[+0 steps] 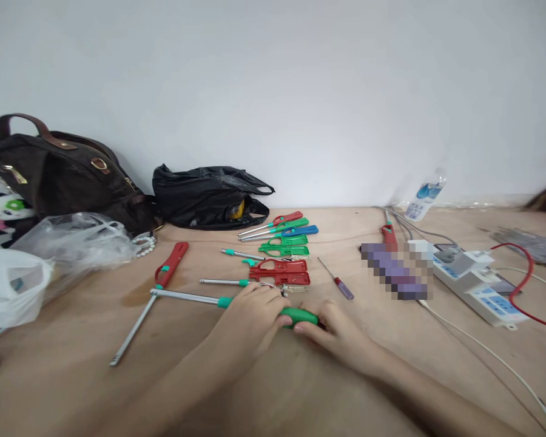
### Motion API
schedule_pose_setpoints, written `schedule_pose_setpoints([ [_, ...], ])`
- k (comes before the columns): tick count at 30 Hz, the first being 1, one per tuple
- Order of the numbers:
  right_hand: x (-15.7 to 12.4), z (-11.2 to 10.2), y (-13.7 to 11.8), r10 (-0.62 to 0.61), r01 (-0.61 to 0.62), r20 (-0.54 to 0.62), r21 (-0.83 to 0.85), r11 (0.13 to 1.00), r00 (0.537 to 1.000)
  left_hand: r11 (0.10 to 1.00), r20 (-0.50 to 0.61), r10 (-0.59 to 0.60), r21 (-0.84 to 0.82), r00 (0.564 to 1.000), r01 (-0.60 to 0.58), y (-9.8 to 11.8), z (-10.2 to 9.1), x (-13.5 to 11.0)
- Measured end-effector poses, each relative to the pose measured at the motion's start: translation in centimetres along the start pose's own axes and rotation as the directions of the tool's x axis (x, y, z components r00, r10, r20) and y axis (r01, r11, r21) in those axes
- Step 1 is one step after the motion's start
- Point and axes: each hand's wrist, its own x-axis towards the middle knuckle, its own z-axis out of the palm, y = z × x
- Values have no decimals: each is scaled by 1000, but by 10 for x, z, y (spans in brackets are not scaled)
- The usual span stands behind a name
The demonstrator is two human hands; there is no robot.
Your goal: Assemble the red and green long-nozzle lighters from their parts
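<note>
Both of my hands meet on a green-handled long lighter (300, 315) lying on the wooden table (273, 394). My left hand (250, 318) curls its fingers over the left part of the green handle. My right hand (334, 331) pinches the handle's right end. The lighter's metal tube (186, 297) runs out to the left. Just behind my hands lies an open red lighter shell (282, 273) with a green one (284, 247) behind it.
Several more lighters in red, green and blue lie behind (282, 226); a red one (170, 265) lies to the left. A small screwdriver (339, 282), a white power strip (475, 285) with cables, a water bottle (425, 197), a brown handbag (59, 173) and plastic bags (209, 194) stand around.
</note>
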Motion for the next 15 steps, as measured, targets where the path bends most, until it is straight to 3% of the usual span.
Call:
schedule_pose_setpoints([
  [4, 1, -9, -3, 55, -72, 84, 216, 974, 995, 994, -150, -31, -112, 988, 14, -5, 0, -3],
  [8, 3, -16, 2, 55, -89, 113, 326, 941, 992, 991, -165, -61, -124, 984, 40, -11, -1, -6],
  [11, 4, -27, 9, 108, -113, 33, 367, 923, 994, 991, -200, -61, -127, 978, 36, -15, 1, -9],
  [15, 4, -54, 16, 141, -118, -120, 182, 976, 983, 999, -175, -29, 31, 984, 35, -17, 14, -13],
])
